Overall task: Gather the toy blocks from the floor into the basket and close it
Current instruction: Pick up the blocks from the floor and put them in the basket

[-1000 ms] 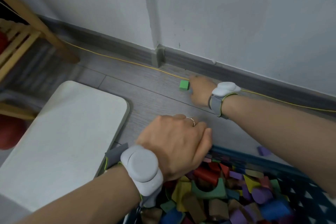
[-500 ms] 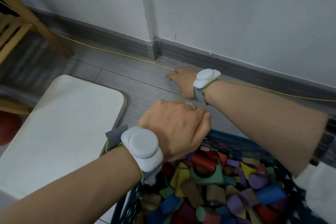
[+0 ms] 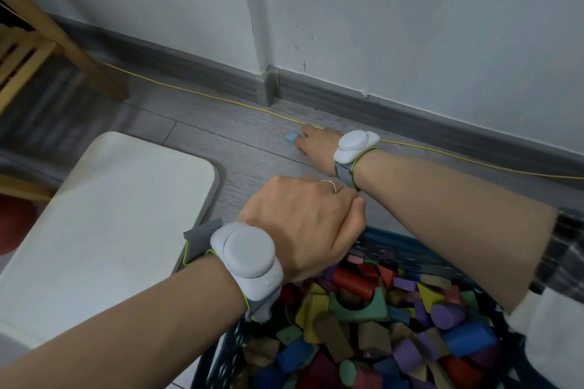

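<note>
A small light-blue block [image 3: 291,137] is seen on the grey floor [image 3: 246,148], right at the tips of the right hand [image 3: 317,144], pretty much touching them. Whether it's actually pinched can't be told, since the fingers are hidden behind the back of the hand. A thin yellow cable [image 3: 474,159] runs along the floor just past those fingertips, close to the grey skirting board [image 3: 410,117].

Nearer in, the left hand [image 3: 303,224] is curled over the far rim of the dark blue basket [image 3: 407,241], knuckles up, fingers wrapped down around the edge and thumb laid along the side. A ring [image 3: 330,184] is worn on one finger. The basket is packed with coloured blocks [image 3: 363,319]: red cylinders, a green arch, yellow wedges, purple and blue pieces, all below and behind the left fingers.

Grey sensor pods are strapped on both wrists, left [image 3: 249,256] and right [image 3: 355,145].

Off to the left of the left hand, a white rounded board [image 3: 104,224] is lying flat on the floor. Further out past it, a wooden frame leg [image 3: 63,41] is seen leaning toward the wall, and something red [image 3: 14,224] is partly visible at the edge.
</note>
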A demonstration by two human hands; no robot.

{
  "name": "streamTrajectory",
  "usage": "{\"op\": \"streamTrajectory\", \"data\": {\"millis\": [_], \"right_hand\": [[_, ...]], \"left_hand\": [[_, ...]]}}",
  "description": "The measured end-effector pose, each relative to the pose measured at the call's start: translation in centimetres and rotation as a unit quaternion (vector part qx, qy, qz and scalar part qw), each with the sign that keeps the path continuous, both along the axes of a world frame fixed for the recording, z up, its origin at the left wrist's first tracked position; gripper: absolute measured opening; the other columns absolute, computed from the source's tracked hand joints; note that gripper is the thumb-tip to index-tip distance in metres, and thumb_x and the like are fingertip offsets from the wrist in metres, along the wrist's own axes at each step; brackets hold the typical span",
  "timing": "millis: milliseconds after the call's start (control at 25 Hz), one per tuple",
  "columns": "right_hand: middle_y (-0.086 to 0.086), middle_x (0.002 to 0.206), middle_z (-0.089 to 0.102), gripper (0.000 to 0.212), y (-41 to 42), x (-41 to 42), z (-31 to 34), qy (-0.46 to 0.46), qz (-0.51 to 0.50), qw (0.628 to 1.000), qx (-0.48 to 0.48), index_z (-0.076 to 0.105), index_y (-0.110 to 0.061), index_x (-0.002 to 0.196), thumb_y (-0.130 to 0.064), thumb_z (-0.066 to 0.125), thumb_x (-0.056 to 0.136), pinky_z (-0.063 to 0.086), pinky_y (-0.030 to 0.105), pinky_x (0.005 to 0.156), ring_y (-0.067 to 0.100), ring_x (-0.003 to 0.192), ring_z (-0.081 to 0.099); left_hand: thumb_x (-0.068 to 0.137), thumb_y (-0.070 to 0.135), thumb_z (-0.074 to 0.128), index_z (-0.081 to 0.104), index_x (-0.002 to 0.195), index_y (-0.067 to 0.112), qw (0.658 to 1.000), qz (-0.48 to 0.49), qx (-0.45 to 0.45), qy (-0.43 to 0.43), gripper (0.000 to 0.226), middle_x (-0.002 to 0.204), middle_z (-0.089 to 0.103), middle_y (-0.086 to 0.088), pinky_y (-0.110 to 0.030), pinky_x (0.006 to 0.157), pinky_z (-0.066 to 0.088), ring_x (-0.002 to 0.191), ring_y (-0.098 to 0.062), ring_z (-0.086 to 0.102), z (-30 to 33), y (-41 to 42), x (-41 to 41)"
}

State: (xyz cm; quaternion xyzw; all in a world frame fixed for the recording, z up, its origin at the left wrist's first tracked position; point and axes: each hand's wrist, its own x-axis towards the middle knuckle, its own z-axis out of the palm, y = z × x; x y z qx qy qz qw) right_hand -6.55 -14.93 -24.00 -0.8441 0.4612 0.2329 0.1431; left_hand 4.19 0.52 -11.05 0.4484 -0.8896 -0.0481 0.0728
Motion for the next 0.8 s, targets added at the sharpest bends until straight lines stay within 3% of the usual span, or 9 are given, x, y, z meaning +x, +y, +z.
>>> {"op": "streamTrajectory", "data": {"millis": [80, 240, 360, 480, 600, 680, 800], "right_hand": [[0.016, 0.131, 0.041, 0.048, 0.0, -0.6, 0.2, -0.007, -0.01, 1.0, 0.012, 0.046, -0.009, 0.129, -0.004, 0.062, 0.084, 0.031, 0.028, 0.052, 0.027, 0.079, 0.048], [0.014, 0.123, 0.051, 0.045, 0.6, -2.2, 0.1, -0.095, -0.101, 0.99, -0.032, 0.041, -0.012, 0.128, -0.018, 0.055, 0.086, 0.039, 0.031, 0.066, 0.032, 0.099, 0.058], [0.013, 0.123, 0.055, 0.061, 0.1, -2.8, 0.1, -0.137, -0.154, 0.978, -0.042, 0.034, -0.018, 0.137, -0.022, 0.059, 0.082, 0.052, 0.037, 0.078, 0.034, 0.102, 0.059], [0.014, 0.138, 0.047, 0.078, -0.4, -1.8, 0.2, -0.135, -0.114, 0.984, -0.023, 0.02, -0.029, 0.151, -0.017, 0.058, 0.084, 0.049, 0.036, 0.091, 0.036, 0.118, 0.054], [0.014, 0.154, 0.024, 0.092, -0.8, 0.6, 1.4, -0.056, -0.036, 0.997, 0.023, 0.008, -0.032, 0.154, -0.004, 0.06, 0.084, 0.045, 0.036, 0.086, 0.036, 0.127, 0.048], [0.013, 0.156, 0.016, 0.087, -1.1, 2.1, 2.0, 0.021, 0.01, 0.998, 0.062, 0.015, -0.024, 0.153, 0.0, 0.061, 0.083, 0.045, 0.039, 0.083, 0.036, 0.128, 0.045], [0.014, 0.142, 0.032, 0.057, -0.5, 2.7, 1.4, 0.042, 0.054, 0.997, 0.022, 0.042, -0.005, 0.132, 0.002, 0.063, 0.079, 0.041, 0.035, 0.069, 0.036, 0.11, 0.057]], "left_hand": [[0.099, 0.041, 0.018, 0.048, 0.071, 0.024, 1.0, 0.002, 0.006, 0.002, 0.043, 0.065, 0.053, 0.006, -0.031, 0.049, 0.036, 0.06, -0.019, 0.052, -0.1, -0.1, 0.1], [0.098, 0.041, 0.016, 0.047, 0.072, 0.024, 1.0, 0.004, 0.007, 0.006, 0.044, 0.068, 0.056, 0.004, -0.032, 0.052, 0.04, 0.063, -0.021, 0.055, 0.0, 0.1, 0.0], [0.098, 0.041, 0.016, 0.048, 0.073, 0.024, 1.0, 0.004, 0.01, 0.008, 0.045, 0.067, 0.056, 0.004, -0.033, 0.052, 0.04, 0.063, -0.022, 0.055, 0.0, 0.1, 0.0], [0.098, 0.041, 0.014, 0.05, 0.073, 0.023, 1.0, 0.0, 0.006, 0.007, 0.047, 0.066, 0.054, 0.004, -0.032, 0.052, 0.039, 0.062, -0.021, 0.053, -0.1, 0.0, 0.0], [0.098, 0.041, 0.014, 0.053, 0.074, 0.023, 1.0, -0.004, 0.006, 0.012, 0.049, 0.067, 0.055, 0.004, -0.032, 0.052, 0.04, 0.061, -0.021, 0.053, -0.2, 0.0, 0.0], [0.098, 0.04, 0.016, 0.053, 0.074, 0.023, 1.0, -0.009, 0.004, 0.015, 0.047, 0.067, 0.056, 0.004, -0.033, 0.051, 0.039, 0.062, -0.021, 0.054, -0.4, 0.0, 0.0], [0.098, 0.04, 0.021, 0.048, 0.073, 0.024, 1.0, -0.009, 0.004, 0.022, 0.041, 0.066, 0.057, 0.002, -0.033, 0.05, 0.04, 0.062, -0.024, 0.055, -0.6, -0.2, 0.2]]}}
